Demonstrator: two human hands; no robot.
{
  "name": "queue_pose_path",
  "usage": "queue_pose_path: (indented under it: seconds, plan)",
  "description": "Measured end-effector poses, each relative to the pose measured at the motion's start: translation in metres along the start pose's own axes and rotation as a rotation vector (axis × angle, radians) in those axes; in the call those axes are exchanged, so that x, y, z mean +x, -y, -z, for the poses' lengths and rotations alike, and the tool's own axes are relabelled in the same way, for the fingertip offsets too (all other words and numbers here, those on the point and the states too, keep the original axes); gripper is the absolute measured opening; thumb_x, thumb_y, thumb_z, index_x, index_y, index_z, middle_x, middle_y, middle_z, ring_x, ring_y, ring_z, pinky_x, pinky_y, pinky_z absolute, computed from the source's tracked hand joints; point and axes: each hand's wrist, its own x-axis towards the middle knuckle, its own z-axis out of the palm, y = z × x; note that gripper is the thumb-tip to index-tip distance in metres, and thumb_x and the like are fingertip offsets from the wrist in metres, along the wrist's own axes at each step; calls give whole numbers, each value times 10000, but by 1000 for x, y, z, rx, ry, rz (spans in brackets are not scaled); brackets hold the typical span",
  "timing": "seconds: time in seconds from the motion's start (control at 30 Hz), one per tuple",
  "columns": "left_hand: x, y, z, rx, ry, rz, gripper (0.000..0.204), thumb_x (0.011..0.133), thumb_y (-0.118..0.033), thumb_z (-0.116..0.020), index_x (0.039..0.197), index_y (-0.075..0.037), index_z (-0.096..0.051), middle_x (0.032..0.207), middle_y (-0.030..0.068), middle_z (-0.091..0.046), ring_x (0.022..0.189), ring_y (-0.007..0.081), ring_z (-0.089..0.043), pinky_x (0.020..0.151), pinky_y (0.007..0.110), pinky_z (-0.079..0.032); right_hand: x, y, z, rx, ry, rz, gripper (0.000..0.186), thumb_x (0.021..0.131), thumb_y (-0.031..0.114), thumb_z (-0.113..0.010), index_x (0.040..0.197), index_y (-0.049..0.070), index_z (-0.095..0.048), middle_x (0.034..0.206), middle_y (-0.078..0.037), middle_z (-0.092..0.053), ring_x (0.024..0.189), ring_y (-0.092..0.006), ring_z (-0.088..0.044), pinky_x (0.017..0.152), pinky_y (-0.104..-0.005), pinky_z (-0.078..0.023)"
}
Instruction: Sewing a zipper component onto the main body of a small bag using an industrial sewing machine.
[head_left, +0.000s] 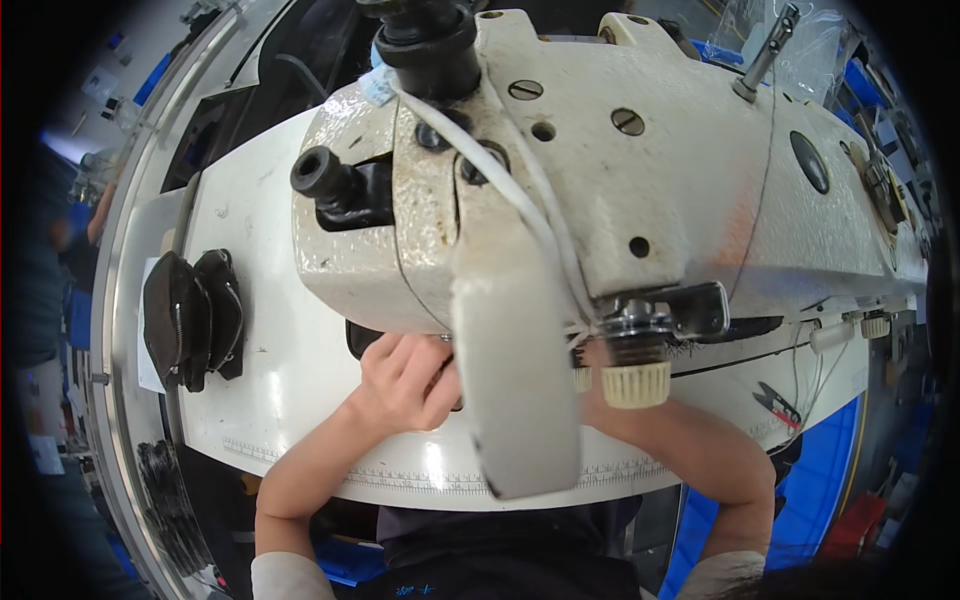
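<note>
My left hand (405, 382) is under the head of a white sewing machine (590, 220), its fingers curled and pressed onto a black piece (361, 339). Only a dark edge of that piece shows past the knuckles, so its shape is hidden. A pale upright plate (515, 380) on the front of the machine covers the space between my hands. Behind this plate and a cream knob (636, 384) lies most of my right hand (596, 378); its fingers cannot be seen.
Several black zippered pouches (193, 320) lie at the left of the white table (290, 370). Red-handled thread snips (777, 404) rest at the right near loose threads. A printed ruler strip (400, 481) follows the front edge. A blue bin (820, 490) stands below right.
</note>
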Motion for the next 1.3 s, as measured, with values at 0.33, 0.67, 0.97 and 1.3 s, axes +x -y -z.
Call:
queue_pose_path:
  seconds: [0.33, 0.67, 0.97, 1.3]
  plan:
    - [-1, -1, -5, 106, -51, 108, 296, 542, -48, -596, 829, -101, -646, 648, -8, -388, 535, 108, -411, 425, 215, -292, 0, 0, -4, 142, -20, -70, 363, 589, 108, -632, 951, 91, -631, 926, -92, -602, 915, -294, -545, 750, -412, -460]
    - [-16, -2, 5, 65, 199, -186, 210, 618, -24, -646, 826, -14, -671, 816, 28, -562, 717, 151, -532, 602, 238, -448, 2, 16, 21, -207, 188, 390, 225, 606, 71, -586, 814, -14, -602, 754, -48, -582, 602, -164, -532, 470, -300, -439]
    - [1, -4, 8, 1, 131, -59, 270, 588, -41, -662, 855, -49, -697, 804, -23, -557, 709, 122, -540, 656, 271, -454, 2, 27, 31, -360, 488, 548, 117, 617, 60, -583, 722, 8, -577, 714, -21, -559, 651, -122, -511, 512, -279, -451]
    - [1, -3, 5, -90, 79, -41, 258, 578, -4, -678, 836, -14, -687, 827, 1, -563, 731, 151, -552, 622, 302, -485, 10, 31, 42, -581, 310, 542, 137, 681, 100, -580, 789, 19, -597, 733, -17, -571, 689, -127, -540, 532, -276, -447]
